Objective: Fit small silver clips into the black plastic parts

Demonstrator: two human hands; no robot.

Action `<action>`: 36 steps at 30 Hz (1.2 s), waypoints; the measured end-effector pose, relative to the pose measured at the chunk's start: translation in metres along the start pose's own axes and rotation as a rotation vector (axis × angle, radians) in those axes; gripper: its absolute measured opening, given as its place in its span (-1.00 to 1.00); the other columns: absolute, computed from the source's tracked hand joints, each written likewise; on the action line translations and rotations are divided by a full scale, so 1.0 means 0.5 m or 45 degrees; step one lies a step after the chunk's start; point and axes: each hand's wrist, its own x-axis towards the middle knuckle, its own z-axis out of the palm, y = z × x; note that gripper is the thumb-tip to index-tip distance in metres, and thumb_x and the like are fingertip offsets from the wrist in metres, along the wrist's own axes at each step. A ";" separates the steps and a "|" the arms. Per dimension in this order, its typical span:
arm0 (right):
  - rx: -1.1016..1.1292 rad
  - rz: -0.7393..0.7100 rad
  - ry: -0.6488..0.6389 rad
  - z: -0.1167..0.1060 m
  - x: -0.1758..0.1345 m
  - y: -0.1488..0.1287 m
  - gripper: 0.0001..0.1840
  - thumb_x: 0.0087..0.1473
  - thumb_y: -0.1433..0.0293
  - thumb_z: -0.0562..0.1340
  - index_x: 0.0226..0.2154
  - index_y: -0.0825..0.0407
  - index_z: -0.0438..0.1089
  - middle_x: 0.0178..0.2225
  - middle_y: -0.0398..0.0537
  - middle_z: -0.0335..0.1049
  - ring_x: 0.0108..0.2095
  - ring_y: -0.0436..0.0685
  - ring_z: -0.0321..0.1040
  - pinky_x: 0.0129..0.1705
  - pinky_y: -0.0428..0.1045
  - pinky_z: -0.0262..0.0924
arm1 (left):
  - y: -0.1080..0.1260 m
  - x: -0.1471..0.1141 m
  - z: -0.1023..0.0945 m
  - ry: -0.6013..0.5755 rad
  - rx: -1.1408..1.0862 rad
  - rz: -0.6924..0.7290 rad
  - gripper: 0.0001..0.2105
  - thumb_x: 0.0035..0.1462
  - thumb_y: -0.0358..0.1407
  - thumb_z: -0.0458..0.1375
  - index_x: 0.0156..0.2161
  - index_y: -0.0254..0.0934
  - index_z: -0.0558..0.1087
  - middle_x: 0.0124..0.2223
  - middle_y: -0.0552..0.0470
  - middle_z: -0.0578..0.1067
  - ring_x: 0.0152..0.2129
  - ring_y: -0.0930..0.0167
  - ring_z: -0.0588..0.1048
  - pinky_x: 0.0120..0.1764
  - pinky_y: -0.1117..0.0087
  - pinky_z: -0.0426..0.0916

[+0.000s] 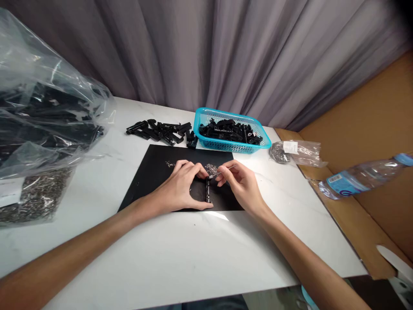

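A narrow black plastic part [208, 190] stands lengthwise on the black mat [142, 181], gripped at its two ends by my left hand [183, 185]. The thumb presses the near end and the fingertips the far end. My right hand [240, 183] pinches slim metal tweezers [214, 175], whose tip meets the far end of the part. Just behind that tip lies a small pile of tiny metal pins [211, 168]. A few more loose pins [169, 164] are scattered on the mat beyond my left hand.
Behind the mat are loose black parts [161, 131] and a blue basket [234, 148] of similar parts. Clear bags [58, 142] fill the left side. At right are a small bag [298, 153], cardboard [364, 116] and a tilted bottle [364, 176].
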 end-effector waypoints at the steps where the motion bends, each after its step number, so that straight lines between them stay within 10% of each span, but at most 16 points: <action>1: 0.004 0.004 -0.003 0.000 0.000 0.002 -0.70 0.32 0.14 0.28 -0.28 0.04 0.43 -0.42 -0.12 0.53 -0.45 0.03 0.49 -0.32 -0.04 0.39 | 0.000 0.000 0.000 0.003 0.001 -0.001 -0.35 -0.17 0.14 0.46 -0.07 -0.17 0.39 -0.07 -0.03 0.49 0.00 0.10 0.28 0.09 0.05 0.29; 23: 0.036 -0.011 -0.008 0.016 -0.013 0.004 -0.71 0.31 0.18 0.30 -0.29 0.06 0.51 -0.41 -0.07 0.59 -0.42 0.09 0.57 -0.23 0.04 0.50 | 0.002 0.001 0.002 0.013 -0.033 0.023 -0.41 -0.18 0.04 0.48 -0.13 -0.16 0.37 -0.09 -0.01 0.49 -0.01 0.12 0.28 0.04 0.10 0.36; 30: -0.352 -0.255 0.331 -0.001 -0.001 -0.004 -0.57 0.49 0.23 -0.01 -0.38 0.00 0.35 -0.32 -0.08 0.39 -0.27 0.08 0.38 -0.13 0.04 0.30 | 0.008 0.001 -0.001 0.031 0.041 0.018 -0.40 -0.19 0.05 0.48 -0.11 -0.17 0.39 -0.09 -0.02 0.49 -0.01 0.11 0.29 0.08 0.05 0.31; 36: -0.833 -0.307 0.065 0.034 -0.025 -0.003 -0.72 0.41 0.19 0.14 -0.29 -0.02 0.37 -0.30 -0.01 0.48 -0.23 0.21 0.32 -0.16 0.10 0.26 | 0.005 -0.005 -0.003 0.164 0.162 0.100 -0.43 -0.13 -0.02 0.46 -0.07 -0.18 0.36 -0.04 -0.03 0.49 -0.02 0.13 0.35 0.11 0.04 0.26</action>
